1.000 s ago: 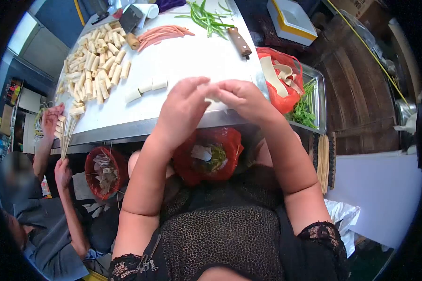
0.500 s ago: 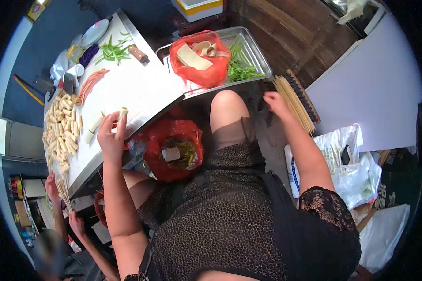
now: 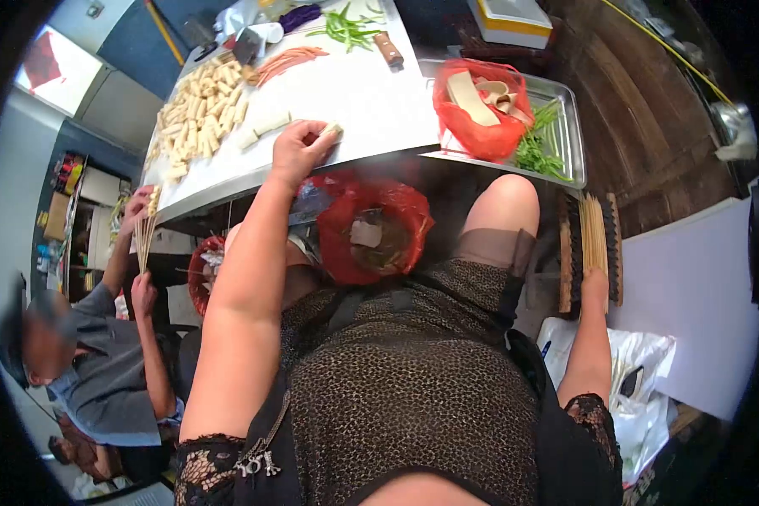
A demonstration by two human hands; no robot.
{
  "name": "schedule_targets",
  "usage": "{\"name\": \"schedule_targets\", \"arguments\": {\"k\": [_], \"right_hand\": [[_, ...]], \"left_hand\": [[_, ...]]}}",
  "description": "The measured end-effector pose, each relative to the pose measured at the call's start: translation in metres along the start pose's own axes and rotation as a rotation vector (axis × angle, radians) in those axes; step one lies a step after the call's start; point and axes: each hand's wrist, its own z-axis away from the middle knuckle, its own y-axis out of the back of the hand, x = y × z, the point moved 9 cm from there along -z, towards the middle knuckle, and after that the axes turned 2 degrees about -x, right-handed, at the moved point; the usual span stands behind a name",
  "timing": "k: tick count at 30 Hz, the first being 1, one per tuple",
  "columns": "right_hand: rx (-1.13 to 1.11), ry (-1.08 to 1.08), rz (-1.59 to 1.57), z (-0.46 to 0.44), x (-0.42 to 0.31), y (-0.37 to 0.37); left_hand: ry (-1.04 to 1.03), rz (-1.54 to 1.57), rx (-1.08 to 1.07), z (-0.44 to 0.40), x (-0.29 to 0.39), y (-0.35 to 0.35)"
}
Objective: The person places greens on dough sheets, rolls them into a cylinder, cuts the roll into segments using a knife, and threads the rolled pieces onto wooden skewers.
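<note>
At the near edge of the white table (image 3: pixel 358 110), my left hand (image 3: pixel 299 150) pinches a short pale roll (image 3: pixel 331 130) between thumb and fingers. Two more pale rolls (image 3: pixel 266 128) lie end to end just beyond it to the left. Far to the right, my right hand (image 3: pixel 595 285) is at the near end of a bundle of thin wooden sticks (image 3: pixel 593 232), which lies between two dark bristled strips. Its fingers are mostly hidden, so their grip does not show. A big pile of rolls (image 3: pixel 202 105) covers the table's left part.
Pink strips (image 3: pixel 291 61), green strips (image 3: pixel 346 29) and a wooden knife handle (image 3: pixel 388 51) lie at the back. Right of the table, a metal tray (image 3: pixel 572 135) holds a red bag (image 3: pixel 489 135) and greens. Another red bag (image 3: pixel 371 266) hangs below. A co-worker (image 3: pixel 114 363) holds skewers at left.
My hands have parted from together over the table. The left kept a roll at the table edge; the right moved out to the sticks. The view swung right, then back.
</note>
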Motion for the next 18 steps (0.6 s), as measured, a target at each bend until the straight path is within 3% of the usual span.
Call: {"name": "schedule_targets", "arguments": {"k": [4,10,12,13,15,17,18], "right_hand": [[-0.123,-0.037,-0.024,-0.009,0.018,-0.005],[-0.080,-0.151,-0.078,0.004,0.034,0.019],[0.002,-0.110,-0.099,0.006,0.026,0.036],[0.075,-0.072,-0.121,0.014,0.008,0.061],[0.004,-0.146,-0.606,0.018,-0.056,0.103],[0.010,0.021,-0.815,0.035,-0.157,0.161],[-0.060,0.200,-0.867,0.042,-0.205,0.178]], "left_hand": [[0.122,0.036,-0.031,-0.003,-0.023,-0.005],[0.006,0.019,-0.016,0.000,0.001,0.002],[0.104,0.066,-0.058,-0.002,-0.003,0.004],[0.091,-0.008,-0.102,-0.003,-0.001,0.004],[0.089,-0.071,-0.146,-0.006,-0.004,0.003],[-0.110,-0.256,-0.142,-0.011,0.007,0.003],[-0.108,-0.243,-0.140,-0.013,0.004,0.002]]}}
